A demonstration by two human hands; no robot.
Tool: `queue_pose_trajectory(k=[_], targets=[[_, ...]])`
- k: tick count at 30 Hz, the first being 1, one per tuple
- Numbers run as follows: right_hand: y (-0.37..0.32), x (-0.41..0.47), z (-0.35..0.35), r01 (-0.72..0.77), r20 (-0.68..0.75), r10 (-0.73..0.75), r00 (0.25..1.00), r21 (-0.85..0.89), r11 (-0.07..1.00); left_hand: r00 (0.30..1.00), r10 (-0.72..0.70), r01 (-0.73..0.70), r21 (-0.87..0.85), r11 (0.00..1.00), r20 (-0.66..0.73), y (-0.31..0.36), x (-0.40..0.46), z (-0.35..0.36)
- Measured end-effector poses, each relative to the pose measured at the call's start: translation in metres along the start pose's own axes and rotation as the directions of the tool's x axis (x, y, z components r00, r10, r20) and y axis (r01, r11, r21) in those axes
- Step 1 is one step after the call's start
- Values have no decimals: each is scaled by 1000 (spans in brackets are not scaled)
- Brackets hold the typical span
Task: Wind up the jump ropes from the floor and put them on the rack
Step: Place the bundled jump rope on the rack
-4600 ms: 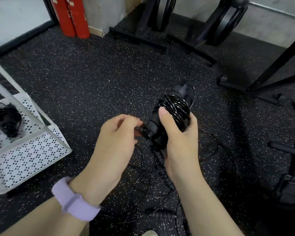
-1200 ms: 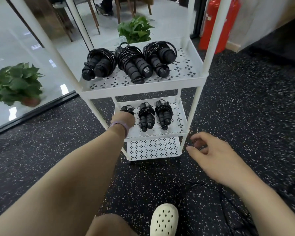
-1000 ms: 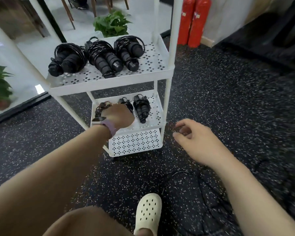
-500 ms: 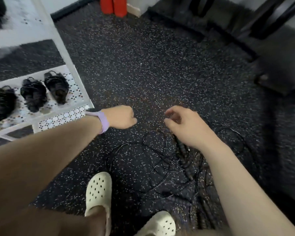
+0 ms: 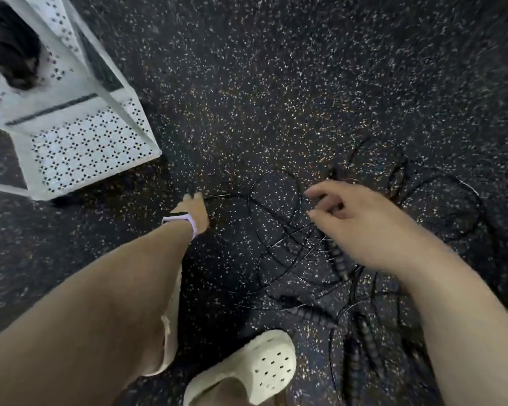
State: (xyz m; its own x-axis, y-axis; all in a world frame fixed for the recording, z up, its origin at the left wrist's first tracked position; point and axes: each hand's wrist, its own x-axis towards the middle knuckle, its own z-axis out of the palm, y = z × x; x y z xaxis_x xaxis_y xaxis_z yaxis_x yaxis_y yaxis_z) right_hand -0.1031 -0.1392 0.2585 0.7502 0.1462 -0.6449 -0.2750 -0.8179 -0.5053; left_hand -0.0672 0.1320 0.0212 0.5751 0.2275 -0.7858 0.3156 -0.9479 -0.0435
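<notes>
A tangle of thin black jump ropes point(image 5: 279, 230) lies loose on the speckled black floor, with ribbed black handles point(image 5: 339, 260) among the loops. My left hand point(image 5: 194, 212), with a lilac wristband, reaches down to the left edge of the tangle, fingers extended near a strand. My right hand point(image 5: 361, 224) hovers over the middle of the ropes with loosely curled fingers and holds nothing. The white perforated rack point(image 5: 91, 148) stands at the upper left, a wound black rope point(image 5: 11, 51) on its shelf.
My two cream clogs point(image 5: 247, 370) stand on the floor at the bottom, just left of the ropes. More rope loops point(image 5: 440, 200) spread to the right of my right hand. The frame is blurred by motion.
The view has swung from the rack down to the floor. Both hands have dropped toward the rope tangle; my left hand's fingers have stretched out toward a strand.
</notes>
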Motion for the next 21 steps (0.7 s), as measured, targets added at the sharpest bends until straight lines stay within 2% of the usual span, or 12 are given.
queue_pose_trajectory(k=[4, 8, 12, 15, 18, 21], targets=[[1, 18, 5, -53, 70, 55, 996, -28, 998, 999, -42, 42, -61, 997, -7, -8, 35, 12], [-11, 33, 10, -33, 96, 35, 995, -20, 999, 1000, -7, 6, -56, 998, -19, -15, 49, 13], [-22, 46, 15, -10, 106, 13, 994, -26, 1000, 995, 95, -95, 23, 995, -21, -9, 45, 6], [-26, 52, 17, -17, 116, 20, 993, -32, 999, 963, 258, -252, 78, 965, -77, -1, 40, -8], [-28, 52, 18, -1, 107, 6, 994, -48, 999, 926, 376, -371, 143, 918, -11, 0, 33, -24], [-30, 49, 15, 5, 100, 2, 995, -75, 997, 901, 434, -433, 88, 897, 10, -15, 33, -32]])
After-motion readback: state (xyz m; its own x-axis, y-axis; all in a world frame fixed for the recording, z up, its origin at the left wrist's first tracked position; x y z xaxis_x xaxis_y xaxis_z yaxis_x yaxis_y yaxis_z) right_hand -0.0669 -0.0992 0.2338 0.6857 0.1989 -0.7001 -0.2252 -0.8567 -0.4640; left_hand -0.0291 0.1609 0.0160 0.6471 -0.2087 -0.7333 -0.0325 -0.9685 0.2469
